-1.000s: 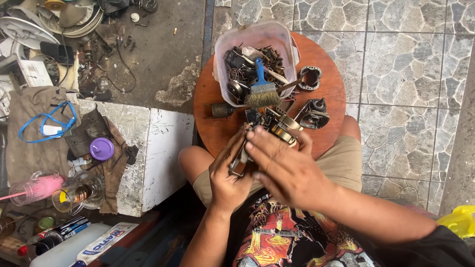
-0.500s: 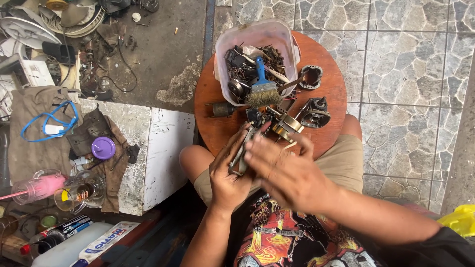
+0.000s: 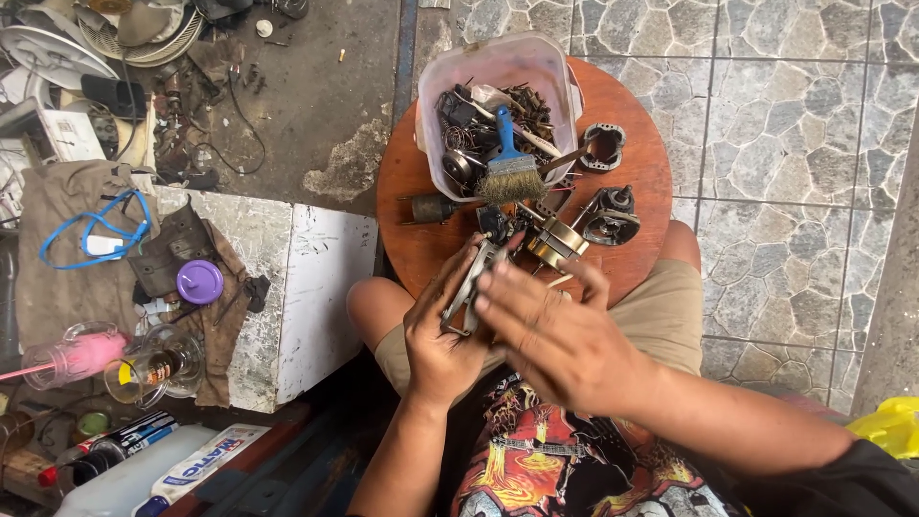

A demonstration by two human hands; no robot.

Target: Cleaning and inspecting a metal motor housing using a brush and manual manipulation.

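At the near edge of the round wooden table (image 3: pixel 421 239), our left hand (image 3: pixel 442 335) clasped a grey metal part (image 3: pixel 467 292) while our right hand (image 3: pixel 560 335) lay open over it (other dismantled pieces (image 3: pixel 605 213) still lay loose, unassembled).

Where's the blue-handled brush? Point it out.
The brush lies in the clear plastic tub on the round wooden table, just beyond both hands.

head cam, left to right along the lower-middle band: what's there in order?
Pink-tufted clear cup → glass mug → purple lid → white block → left hand holding a flat metal part → right hand → yellow bag.
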